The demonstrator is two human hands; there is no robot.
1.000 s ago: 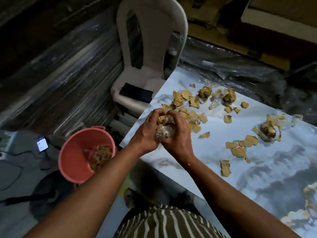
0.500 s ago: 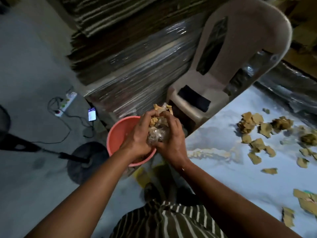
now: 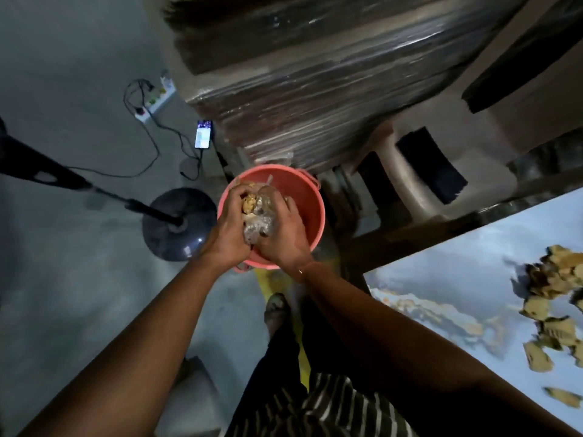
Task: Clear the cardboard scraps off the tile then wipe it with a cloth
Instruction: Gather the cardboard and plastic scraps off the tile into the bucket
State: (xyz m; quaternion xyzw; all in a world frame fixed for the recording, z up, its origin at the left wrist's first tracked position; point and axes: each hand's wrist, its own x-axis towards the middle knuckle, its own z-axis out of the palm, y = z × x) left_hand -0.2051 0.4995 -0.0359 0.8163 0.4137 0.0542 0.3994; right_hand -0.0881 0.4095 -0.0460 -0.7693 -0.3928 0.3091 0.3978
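My left hand (image 3: 228, 228) and my right hand (image 3: 284, 238) are cupped together around a bundle of cardboard scraps and clear plastic wrap (image 3: 257, 212). I hold the bundle right above the pink bucket (image 3: 303, 197) on the floor. The marble-patterned tile (image 3: 467, 279) lies at the right, with several brown cardboard scraps (image 3: 549, 301) still scattered on it. No cloth is in view.
A beige plastic chair (image 3: 492, 152) stands behind the tile, beside a plastic-wrapped stack (image 3: 315, 89). On the grey floor are a fan base (image 3: 178, 223), a lit phone (image 3: 203, 134), a power strip (image 3: 154, 100) with cables, and my foot (image 3: 276, 310).
Both hands carried the bundle of scraps leftward off the tile and lowered it over the pink bucket. My view turned left and down, so most of the tile left the frame.
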